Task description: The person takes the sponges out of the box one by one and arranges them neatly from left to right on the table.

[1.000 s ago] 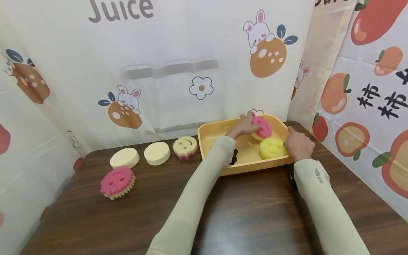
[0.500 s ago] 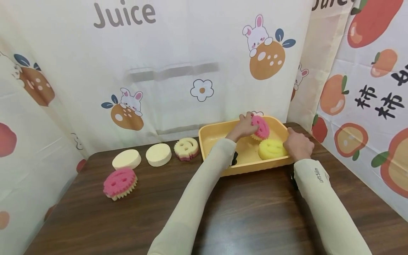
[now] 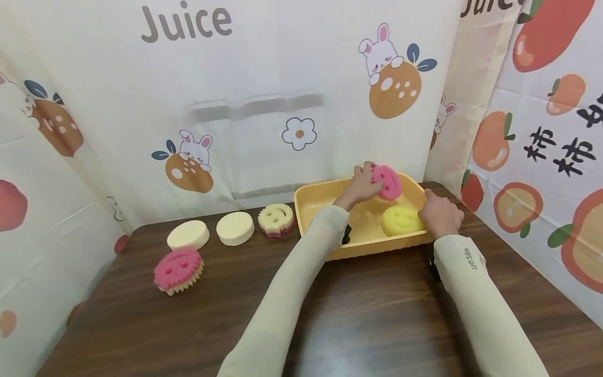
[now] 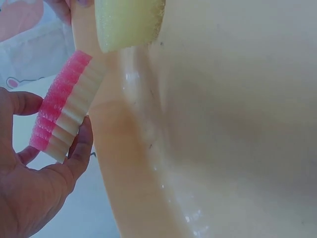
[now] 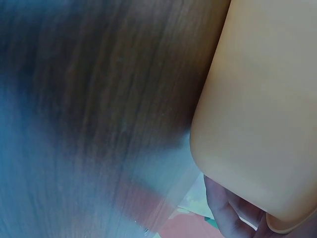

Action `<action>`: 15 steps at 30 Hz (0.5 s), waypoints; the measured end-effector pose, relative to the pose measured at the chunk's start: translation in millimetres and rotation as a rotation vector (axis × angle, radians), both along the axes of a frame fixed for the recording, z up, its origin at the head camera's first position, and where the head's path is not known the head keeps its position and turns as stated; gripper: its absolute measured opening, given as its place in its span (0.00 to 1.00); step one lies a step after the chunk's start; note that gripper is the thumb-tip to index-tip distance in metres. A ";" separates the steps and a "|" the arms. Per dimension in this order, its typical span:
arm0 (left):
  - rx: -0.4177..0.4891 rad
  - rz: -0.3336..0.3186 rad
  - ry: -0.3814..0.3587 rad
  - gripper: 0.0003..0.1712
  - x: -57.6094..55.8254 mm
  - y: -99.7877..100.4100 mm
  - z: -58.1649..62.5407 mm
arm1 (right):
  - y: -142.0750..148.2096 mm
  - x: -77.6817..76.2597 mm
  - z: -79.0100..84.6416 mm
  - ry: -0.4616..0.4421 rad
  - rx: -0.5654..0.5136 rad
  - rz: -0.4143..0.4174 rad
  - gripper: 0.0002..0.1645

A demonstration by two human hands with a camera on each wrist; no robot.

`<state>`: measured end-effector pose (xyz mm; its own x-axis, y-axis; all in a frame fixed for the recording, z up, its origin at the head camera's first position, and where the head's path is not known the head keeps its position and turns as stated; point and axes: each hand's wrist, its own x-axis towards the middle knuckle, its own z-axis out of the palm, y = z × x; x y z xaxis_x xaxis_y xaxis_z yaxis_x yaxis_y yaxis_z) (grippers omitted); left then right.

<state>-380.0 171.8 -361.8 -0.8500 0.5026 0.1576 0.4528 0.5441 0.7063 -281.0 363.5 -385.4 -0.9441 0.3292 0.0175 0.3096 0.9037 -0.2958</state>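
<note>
My left hand (image 3: 361, 187) pinches a round smiley sponge (image 3: 389, 183), pink on one side and cream on the other, with a scalloped edge. In the left wrist view that sponge (image 4: 63, 105) is seen edge-on between thumb and fingers, tilted up near the wall of the yellow tray (image 4: 111, 168). My right hand (image 3: 442, 213) grips the right end of the tray (image 3: 372, 250). The right wrist view shows its fingers (image 5: 223, 210) bent at the tray's corner, under the rim. A yellow smiley sponge (image 3: 401, 220) lies inside the tray at the right.
Left of the tray on the dark wooden table (image 3: 226, 314) lie a cream smiley sponge (image 3: 275, 220), two plain cream round sponges (image 3: 235, 229) and a pink smiley sponge (image 3: 178, 269). A printed curtain (image 3: 254, 68) stands behind the table, another (image 3: 532, 173) at the right.
The pink-and-cream sponge in my left hand has risen slightly, its pink face turning more toward the head camera. The right hand stays at the tray's end. The head view has shifted slightly.
</note>
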 end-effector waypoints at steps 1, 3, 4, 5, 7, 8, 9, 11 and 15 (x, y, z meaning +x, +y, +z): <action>0.004 -0.002 0.000 0.36 0.2 -1.2 0.9 | 0.1 0.0 0.3 0.001 0.001 0.000 0.36; 0.002 0.003 0.006 0.36 0.4 -3.6 2.5 | 0.2 0.0 1.0 -0.002 0.000 0.001 0.36; 0.003 0.008 0.009 0.35 0.6 -4.9 3.3 | 0.0 0.1 1.3 -0.003 0.000 0.001 0.36; 0.004 0.013 0.010 0.35 0.7 -6.3 4.2 | -0.1 -0.1 1.5 -0.005 -0.001 0.003 0.36; 0.008 0.024 0.013 0.33 1.0 -8.9 5.8 | -0.4 -0.3 2.0 -0.008 -0.004 0.005 0.36; 0.010 0.029 0.013 0.32 1.1 -10.2 6.5 | -0.5 -0.3 2.2 -0.009 -0.005 0.006 0.36; 0.011 0.031 0.012 0.31 1.3 -11.5 7.2 | -0.6 -0.3 2.4 -0.009 -0.006 0.007 0.36; 0.011 0.034 0.009 0.30 1.3 -14.0 8.0 | -0.6 -0.2 2.5 -0.010 -0.007 0.007 0.36; -0.011 0.039 0.010 0.29 0.3 -19.8 8.6 | -1.4 0.4 1.4 -0.014 -0.012 0.010 0.37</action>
